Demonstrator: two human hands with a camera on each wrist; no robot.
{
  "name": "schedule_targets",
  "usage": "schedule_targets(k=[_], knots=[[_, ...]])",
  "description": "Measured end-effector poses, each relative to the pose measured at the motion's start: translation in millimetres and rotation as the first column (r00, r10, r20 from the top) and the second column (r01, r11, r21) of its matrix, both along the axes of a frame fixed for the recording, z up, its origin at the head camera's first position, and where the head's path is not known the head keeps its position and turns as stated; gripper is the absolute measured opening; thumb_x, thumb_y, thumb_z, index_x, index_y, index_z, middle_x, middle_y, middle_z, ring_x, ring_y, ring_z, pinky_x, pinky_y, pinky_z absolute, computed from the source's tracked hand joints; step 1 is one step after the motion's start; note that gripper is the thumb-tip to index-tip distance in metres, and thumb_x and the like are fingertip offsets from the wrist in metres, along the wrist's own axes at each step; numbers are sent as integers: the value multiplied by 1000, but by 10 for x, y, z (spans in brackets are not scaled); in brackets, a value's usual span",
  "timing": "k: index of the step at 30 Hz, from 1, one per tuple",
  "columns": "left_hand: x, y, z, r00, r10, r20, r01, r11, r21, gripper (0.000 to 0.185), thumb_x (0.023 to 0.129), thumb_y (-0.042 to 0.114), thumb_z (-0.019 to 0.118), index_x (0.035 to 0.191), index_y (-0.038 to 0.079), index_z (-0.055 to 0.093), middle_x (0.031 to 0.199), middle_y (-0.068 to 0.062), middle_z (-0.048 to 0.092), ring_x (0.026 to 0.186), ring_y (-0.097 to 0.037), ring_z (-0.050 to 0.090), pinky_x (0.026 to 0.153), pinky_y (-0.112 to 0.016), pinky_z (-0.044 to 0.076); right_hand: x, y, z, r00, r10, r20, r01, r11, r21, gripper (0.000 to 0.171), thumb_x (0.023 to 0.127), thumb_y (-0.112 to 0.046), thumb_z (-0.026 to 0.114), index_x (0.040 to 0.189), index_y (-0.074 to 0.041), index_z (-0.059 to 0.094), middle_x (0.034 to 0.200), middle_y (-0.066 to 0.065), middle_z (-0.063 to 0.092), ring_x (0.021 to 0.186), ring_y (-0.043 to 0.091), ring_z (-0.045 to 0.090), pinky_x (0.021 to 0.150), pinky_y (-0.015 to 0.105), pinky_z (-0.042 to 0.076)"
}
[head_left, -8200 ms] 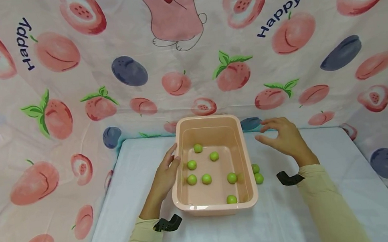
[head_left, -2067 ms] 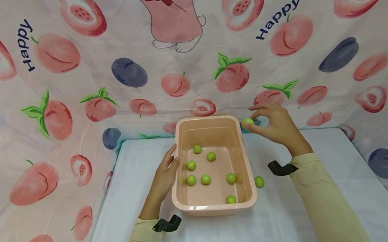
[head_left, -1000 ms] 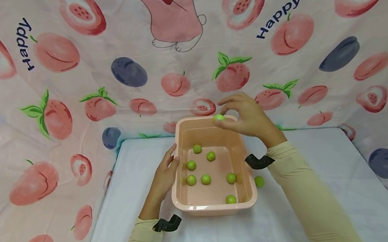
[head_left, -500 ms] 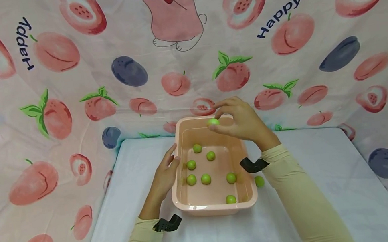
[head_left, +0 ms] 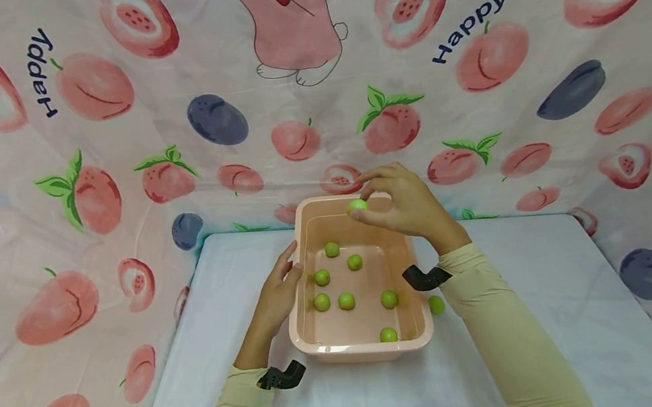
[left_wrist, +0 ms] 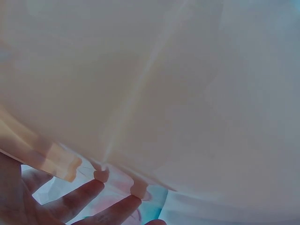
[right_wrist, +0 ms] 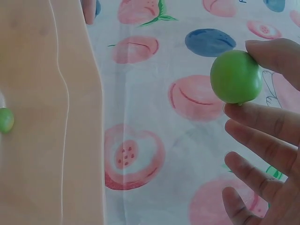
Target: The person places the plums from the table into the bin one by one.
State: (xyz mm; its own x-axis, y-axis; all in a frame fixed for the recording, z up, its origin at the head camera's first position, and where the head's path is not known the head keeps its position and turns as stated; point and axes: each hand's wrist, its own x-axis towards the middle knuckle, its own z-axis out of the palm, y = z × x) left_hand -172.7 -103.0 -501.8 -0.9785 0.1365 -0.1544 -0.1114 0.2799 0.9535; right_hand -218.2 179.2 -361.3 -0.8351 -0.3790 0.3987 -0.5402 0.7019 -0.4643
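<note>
A peach plastic tub (head_left: pixel 416 287) stands on the white table and holds several small green balls (head_left: pixel 347 301). My right hand (head_left: pixel 402 204) hovers over the tub's far end and pinches one green ball (head_left: pixel 357 206) (right_wrist: pixel 236 77) between thumb and fingertips. My left hand (head_left: pixel 278 291) rests with straight fingers (left_wrist: pixel 79 197) against the tub's left wall (left_wrist: pixel 154 89). One more green ball (head_left: pixel 436 304) lies on the table just right of the tub, partly hidden by my right forearm.
A cloth printed with peaches and plums (head_left: pixel 218 118) hangs close behind and to both sides of the table (head_left: pixel 559 310). Black wrist mounts (head_left: pixel 283 376) sit on both sleeves.
My right hand carried the green ball leftward from beside the tub's far right corner to above its far end, and has held nearly still for the last half second. The left hand has not moved.
</note>
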Motion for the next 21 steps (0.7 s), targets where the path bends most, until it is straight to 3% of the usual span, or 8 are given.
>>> schedule_targets(k=[21], knots=[[27,16,44,1000,9,7,-9,1000,-17,50,107,44,45,155,52,32,161,-14,40,134,-42,55,100,-54,53,23,164,1,1000,-17,-19,17,1000,-3,31,81,-45,84,88,-15,77,131,2,68,129,25,52,108,55,43]])
